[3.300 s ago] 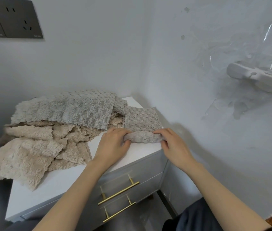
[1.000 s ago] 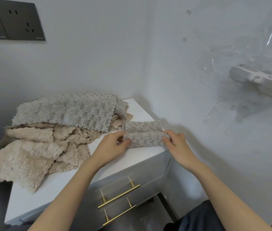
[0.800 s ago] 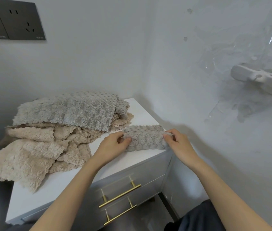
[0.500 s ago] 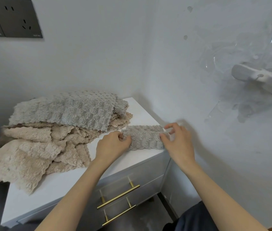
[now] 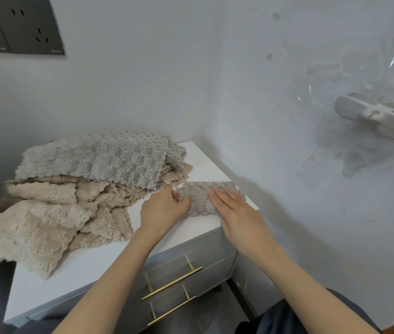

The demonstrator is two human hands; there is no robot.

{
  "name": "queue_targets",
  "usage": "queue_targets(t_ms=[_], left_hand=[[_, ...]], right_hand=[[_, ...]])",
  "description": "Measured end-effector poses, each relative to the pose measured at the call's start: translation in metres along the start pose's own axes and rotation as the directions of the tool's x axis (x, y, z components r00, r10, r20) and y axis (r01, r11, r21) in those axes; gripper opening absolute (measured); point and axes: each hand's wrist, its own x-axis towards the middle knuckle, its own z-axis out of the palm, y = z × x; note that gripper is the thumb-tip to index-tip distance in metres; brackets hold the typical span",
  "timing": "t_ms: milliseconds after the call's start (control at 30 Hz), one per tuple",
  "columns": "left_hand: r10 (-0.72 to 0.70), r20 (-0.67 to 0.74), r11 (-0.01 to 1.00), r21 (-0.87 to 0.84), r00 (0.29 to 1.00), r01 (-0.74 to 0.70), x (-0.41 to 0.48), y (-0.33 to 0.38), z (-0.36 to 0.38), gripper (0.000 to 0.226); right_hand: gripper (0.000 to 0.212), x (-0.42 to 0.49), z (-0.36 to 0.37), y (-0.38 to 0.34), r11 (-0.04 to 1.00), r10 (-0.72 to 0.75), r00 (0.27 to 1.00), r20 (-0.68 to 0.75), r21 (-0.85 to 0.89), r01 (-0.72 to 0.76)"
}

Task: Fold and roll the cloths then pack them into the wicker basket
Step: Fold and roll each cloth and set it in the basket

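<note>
Grey, bumpy-textured fabric forms the folded cloth (image 5: 199, 197), a narrow band lying flat on the white table (image 5: 82, 268) at its right front corner, close to the right-hand wall (image 5: 287, 189).

Left hand (image 5: 163, 213): reaches in from below, palm down, knuckles raised. Thumb and fingers are curled in and pinch the band's left end.

Right hand (image 5: 238, 213): palm down, fingers (image 5: 224, 197) straight and side by side, laid flat on the band's right half and pressing it to the table. It grasps nothing.

Long axis of the band: left to right, roughly parallel to the table's front edge, with one end toward the pile of cloths (image 5: 82, 184) and the other toward the wall.

The pile, a grey cloth over beige ones, occupies the table's left and rear. Its nearest edge lies just beside the band's left end. Two brass drawer handles (image 5: 171, 283) sit below the table's front edge.
</note>
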Motion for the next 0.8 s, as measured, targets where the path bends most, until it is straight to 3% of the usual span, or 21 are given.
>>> queue_targets(t_ms=[133,233,333,533,667,800], left_hand=[[0.059,-0.092,0.995,0.085,0.994,-0.051,-0.007,0.003,-0.001,0.024],[0.397,-0.224,0.909,0.232,0.89,-0.346,-0.012,0.003,0.001,0.021],[0.609,-0.094,0.781,0.244,0.788,-0.575,-0.014,0.001,0.0,0.025],[0.548,0.093,0.811,0.184,0.831,-0.555,-0.011,-0.013,-0.004,0.051],[0.523,0.104,0.841,0.1,0.846,-0.532,-0.007,-0.014,-0.007,0.041],[0.424,0.14,0.904,-0.123,0.895,-0.409,-0.008,-0.01,-0.014,0.029]], right_hand=[[0.059,-0.008,-0.005,0.018,0.998,0.061,0.998,0.003,-0.019,-0.061],[0.057,-0.009,-0.006,0.022,0.998,0.06,0.998,0.015,0.005,-0.06],[0.054,-0.008,-0.005,0.023,0.997,0.062,0.998,-0.024,0.057,-0.061],[0.052,-0.005,-0.01,0.02,0.985,0.138,0.99,-0.03,0.108,-0.134],[0.046,0.0,-0.011,0.019,0.976,0.146,0.989,-0.025,0.167,-0.14],[0.04,0.001,-0.018,0.025,0.908,0.168,0.985,0.037,0.382,-0.17]])
